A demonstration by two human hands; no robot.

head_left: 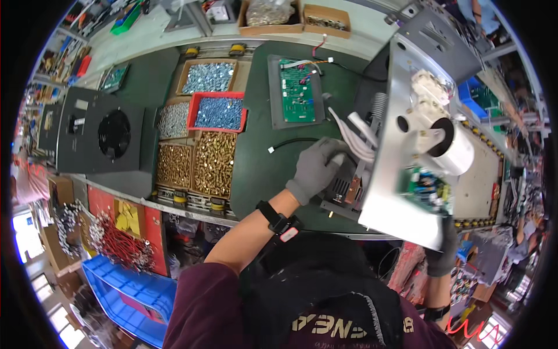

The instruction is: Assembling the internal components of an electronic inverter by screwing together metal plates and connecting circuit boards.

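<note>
A silver metal panel stands tilted on edge at the right. Mounted on its right face are a white cylinder, off-white plastic parts and a green circuit board. My right hand, in a dark glove, grips the panel's lower corner; the panel hides some of its fingers. My left hand, in a grey glove, is curled beside a dark chassis left of the panel. What lies in its fingers is hidden. White tubes and a ribbed hose run between chassis and panel.
A circuit board lies on a grey plate ahead, by a black cable. Leftward are a red bin of screws, boxes of brass fasteners and a black fan housing. A blue crate stands lower left.
</note>
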